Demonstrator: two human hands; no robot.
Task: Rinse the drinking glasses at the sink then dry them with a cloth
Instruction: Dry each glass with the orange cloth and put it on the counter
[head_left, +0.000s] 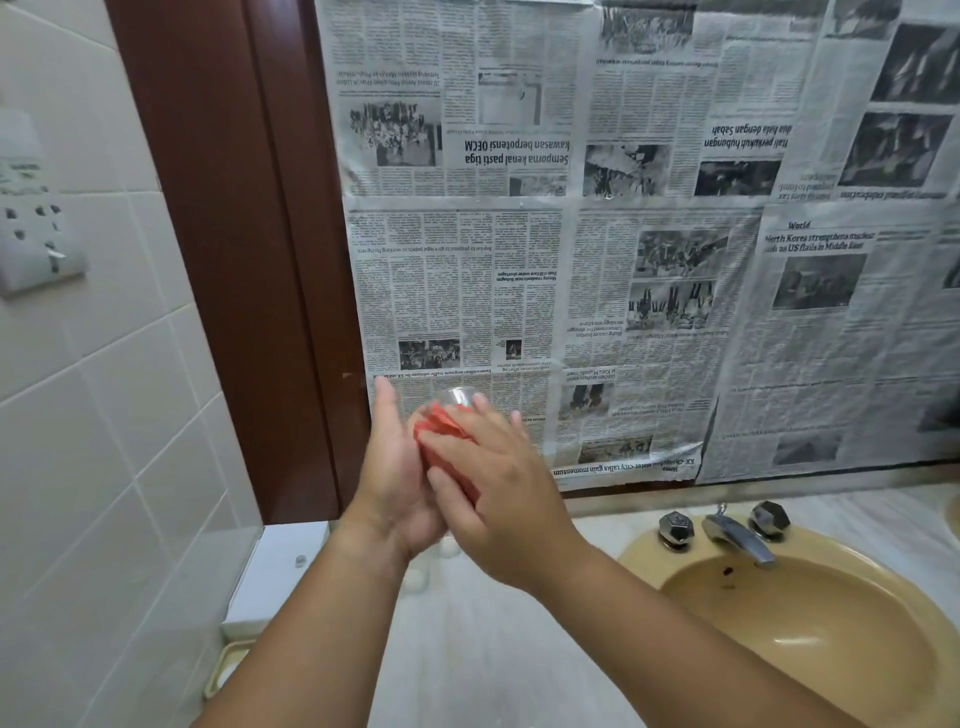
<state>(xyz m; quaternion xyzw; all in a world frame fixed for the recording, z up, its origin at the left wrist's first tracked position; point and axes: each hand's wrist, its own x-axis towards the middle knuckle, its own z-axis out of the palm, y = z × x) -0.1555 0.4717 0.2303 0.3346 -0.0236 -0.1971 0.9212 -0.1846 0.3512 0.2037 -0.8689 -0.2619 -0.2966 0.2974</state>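
Across the back wall, newspaper sheets (623, 260) hang edge to edge. Below them runs the pale counter (467, 649), with a tan sink (810, 618) set into its right part. Above the counter, left of the sink, two hands meet. The left hand (395, 467) has its fingers straight and pressed together, flat against a red cloth (441, 426). The right hand (498, 488) has its fingers spread and curved over that cloth. Wrapped inside sits the drinking glass (457, 397) — only one clear end shows above the cloth.
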